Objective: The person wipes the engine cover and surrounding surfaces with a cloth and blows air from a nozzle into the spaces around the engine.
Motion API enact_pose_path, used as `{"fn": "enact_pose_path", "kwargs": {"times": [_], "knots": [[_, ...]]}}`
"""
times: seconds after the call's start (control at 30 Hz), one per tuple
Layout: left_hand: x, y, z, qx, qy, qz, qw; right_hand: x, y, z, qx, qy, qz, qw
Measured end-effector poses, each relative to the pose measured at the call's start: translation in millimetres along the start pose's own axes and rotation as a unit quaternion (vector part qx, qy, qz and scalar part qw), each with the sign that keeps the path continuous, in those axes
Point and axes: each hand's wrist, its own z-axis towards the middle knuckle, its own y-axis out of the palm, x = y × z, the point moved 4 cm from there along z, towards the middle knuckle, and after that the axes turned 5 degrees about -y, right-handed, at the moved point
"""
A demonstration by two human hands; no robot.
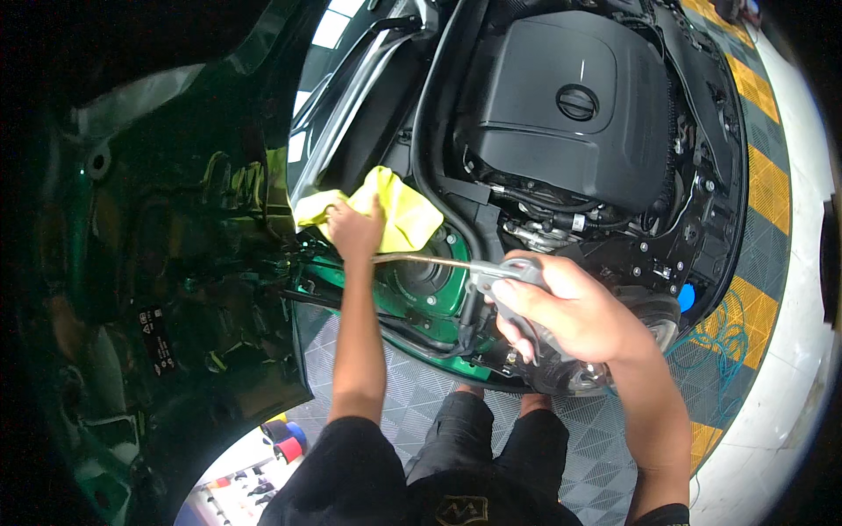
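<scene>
My left hand (356,230) grips a yellow-green cloth (401,214) at the base of the windscreen, by the corner of the engine bay. Part of the cloth drapes over the green-painted strut tower (452,289). In my right hand (559,306) is a grey air blow gun (503,276), with fingers around its handle and lever. Its long thin metal nozzle (427,259) points left over the strut tower, towards my left wrist. The nozzle's tip is at or behind that wrist, so I cannot tell exactly where it ends.
A black engine cover (546,85) fills the bay beyond my hands. The raised green hood (197,276) stands close on the left. A headlight (592,378) lies below my right hand. A teal hose (723,348) coils on the tiled floor (763,263). Lower left stands a cart (230,486).
</scene>
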Motion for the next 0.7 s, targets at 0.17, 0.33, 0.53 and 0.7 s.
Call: {"fn": "enact_pose_path", "kwargs": {"times": [0.17,0.33,0.53,0.7], "knots": [[28.3,-23.4,-11.4,-0.073,0.005,-0.030,0.997,5.7,28.7,26.5,0.008,0.025,-0.156,0.987],[-1.8,2.4,37.7,-0.061,-0.035,-0.101,0.992,25.1,56.9,43.9,-0.015,0.052,-0.122,0.991],[44.3,-22.3,-7.2,-0.092,-0.021,-0.330,0.939,44.8,56.9,64.1,0.019,0.017,-0.106,0.994],[-8.0,-94.0,-102.0,-0.140,-0.132,-0.660,0.726,5.2,49.8,76.6,0.064,-0.071,-0.166,0.982]]}}
